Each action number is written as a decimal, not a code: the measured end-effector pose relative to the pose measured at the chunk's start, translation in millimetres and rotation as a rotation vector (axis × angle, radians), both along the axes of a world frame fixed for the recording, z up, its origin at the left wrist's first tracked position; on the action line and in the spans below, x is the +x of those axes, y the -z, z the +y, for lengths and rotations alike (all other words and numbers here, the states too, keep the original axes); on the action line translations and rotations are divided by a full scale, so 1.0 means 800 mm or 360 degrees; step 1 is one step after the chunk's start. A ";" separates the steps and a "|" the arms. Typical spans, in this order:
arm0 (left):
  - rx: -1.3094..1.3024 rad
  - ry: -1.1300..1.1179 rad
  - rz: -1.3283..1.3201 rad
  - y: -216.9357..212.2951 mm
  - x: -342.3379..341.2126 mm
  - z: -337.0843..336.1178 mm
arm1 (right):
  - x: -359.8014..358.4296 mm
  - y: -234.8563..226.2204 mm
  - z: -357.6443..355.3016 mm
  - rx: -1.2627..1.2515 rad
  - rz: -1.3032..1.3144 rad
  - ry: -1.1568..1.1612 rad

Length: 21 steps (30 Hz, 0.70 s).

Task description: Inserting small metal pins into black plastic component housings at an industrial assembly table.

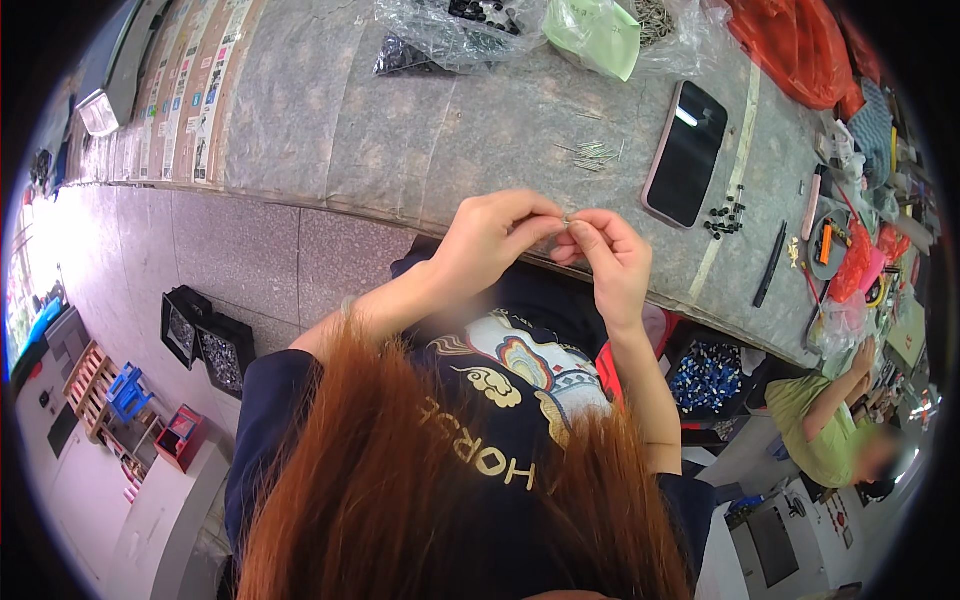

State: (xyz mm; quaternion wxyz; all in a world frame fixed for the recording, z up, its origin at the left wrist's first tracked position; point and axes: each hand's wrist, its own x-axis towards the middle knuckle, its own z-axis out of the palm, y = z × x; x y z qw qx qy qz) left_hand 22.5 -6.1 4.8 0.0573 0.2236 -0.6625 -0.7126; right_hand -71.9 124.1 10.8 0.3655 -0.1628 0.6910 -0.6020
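My left hand (490, 235) and my right hand (610, 255) meet fingertip to fingertip at the near edge of the grey workbench (480, 130). Together they pinch a tiny metal part (566, 220); what it is exactly is too small to tell. A loose bunch of thin metal pins (592, 153) lies on the bench just beyond my hands. A small cluster of black pieces (725, 220) sits to the right of them.
A dark phone (686, 152) lies on the bench. Clear bags of parts (460, 35), a green bag (598, 35) and a red bag (795, 45) lie at the far side. A black pen (771, 263) and cluttered tools are right. Another person in green (825, 415) sits at right. Black bins (208, 340) stand on the floor.
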 end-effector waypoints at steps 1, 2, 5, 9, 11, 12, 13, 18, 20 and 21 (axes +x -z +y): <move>-0.0680 0.0127 0.0257 0.003 0.001 0.000 | -0.002 -0.003 0.000 -0.0040 -0.0477 0.0049; -0.0676 0.0129 0.0259 0.001 0.000 0.001 | 0.000 -0.003 0.000 -0.0037 -0.0476 0.0053; 0.0434 -0.0060 -0.0054 -0.003 -0.002 0.000 | 0.003 -0.001 0.000 -0.0057 -0.0254 0.0067; 0.0900 0.0154 -0.0225 -0.003 0.001 -0.012 | 0.004 -0.002 0.003 0.0052 0.0664 -0.0116; 0.0888 0.0262 -0.0236 -0.006 0.000 -0.014 | 0.002 -0.005 0.002 0.0058 0.0903 -0.0207; 0.0981 0.0261 -0.0273 -0.008 0.000 -0.016 | 0.002 -0.010 0.001 0.0022 0.0815 -0.0213; 0.1073 0.0263 -0.0309 -0.010 -0.001 -0.017 | 0.001 -0.013 0.001 -0.0013 0.0729 -0.0217; 0.0928 0.0243 -0.0392 -0.020 -0.003 -0.015 | -0.007 -0.007 0.002 0.0009 0.1099 -0.0360; 0.0835 0.0253 -0.0456 -0.021 -0.004 -0.012 | -0.009 -0.005 -0.001 -0.0041 0.1336 -0.0402; 0.0730 0.0241 -0.0416 -0.020 -0.003 -0.010 | -0.009 -0.003 -0.001 -0.0037 0.1406 -0.0419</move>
